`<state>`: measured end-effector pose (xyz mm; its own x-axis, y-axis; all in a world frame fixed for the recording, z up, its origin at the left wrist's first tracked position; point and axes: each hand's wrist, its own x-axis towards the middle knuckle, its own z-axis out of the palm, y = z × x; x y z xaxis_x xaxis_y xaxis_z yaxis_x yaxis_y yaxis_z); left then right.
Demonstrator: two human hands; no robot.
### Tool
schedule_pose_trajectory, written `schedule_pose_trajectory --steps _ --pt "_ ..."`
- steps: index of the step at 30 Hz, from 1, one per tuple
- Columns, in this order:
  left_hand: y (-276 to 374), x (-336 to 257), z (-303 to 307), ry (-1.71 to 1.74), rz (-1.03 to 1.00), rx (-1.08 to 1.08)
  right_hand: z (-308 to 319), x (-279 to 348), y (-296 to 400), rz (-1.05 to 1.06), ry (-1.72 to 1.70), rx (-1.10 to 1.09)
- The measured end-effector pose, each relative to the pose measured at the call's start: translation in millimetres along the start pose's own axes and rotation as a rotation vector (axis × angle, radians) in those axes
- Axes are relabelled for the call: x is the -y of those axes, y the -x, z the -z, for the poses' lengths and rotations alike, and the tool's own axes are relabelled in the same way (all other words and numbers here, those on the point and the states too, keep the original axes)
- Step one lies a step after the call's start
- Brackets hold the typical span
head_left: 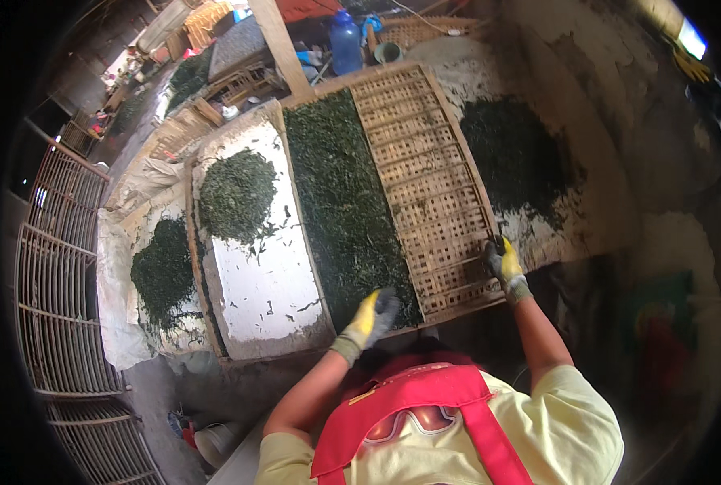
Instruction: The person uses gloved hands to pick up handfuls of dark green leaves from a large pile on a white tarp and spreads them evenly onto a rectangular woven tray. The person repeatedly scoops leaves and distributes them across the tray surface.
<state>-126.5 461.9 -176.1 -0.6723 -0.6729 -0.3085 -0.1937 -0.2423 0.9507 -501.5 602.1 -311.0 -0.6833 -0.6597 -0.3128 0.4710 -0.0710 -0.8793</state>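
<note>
My left hand [372, 315], in a yellow and grey work glove, is at the near end of a long bed of dark green shredded leaves [342, 200]. Its fingers are partly hidden against the dark leaves, so their grip is unclear. My right hand [504, 260] wears a matching glove and curls around the right wooden edge of a woven bamboo lattice panel [433, 182]. This panel lies alongside the leaf bed, with bits of green caught in its weave.
Left stands a white-surfaced tray [263, 291] with a leaf heap [239, 194]; beyond it lies another heap [163, 273]. A dark leaf heap [512, 157] sits right of the panel. A wooden post [281, 48], blue jug [344, 42] and barred metal rack [63, 291] stand around.
</note>
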Motion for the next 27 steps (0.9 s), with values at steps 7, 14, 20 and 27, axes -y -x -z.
schedule_pose_trajectory --steps 7,14,20,27 --pt "-20 11 174 -0.451 -0.252 -0.472 -153 86 31 0.959 1.023 -0.196" --pt "-99 -41 228 -1.42 -0.388 -0.718 -281 140 -113 0.795 0.915 -0.051" --pt "-109 -3 245 -1.542 -0.184 -0.615 -356 159 -228 0.444 2.04 -0.041" --pt "-103 -9 248 -1.474 -0.152 -0.582 -387 197 -240 0.574 1.844 0.272"
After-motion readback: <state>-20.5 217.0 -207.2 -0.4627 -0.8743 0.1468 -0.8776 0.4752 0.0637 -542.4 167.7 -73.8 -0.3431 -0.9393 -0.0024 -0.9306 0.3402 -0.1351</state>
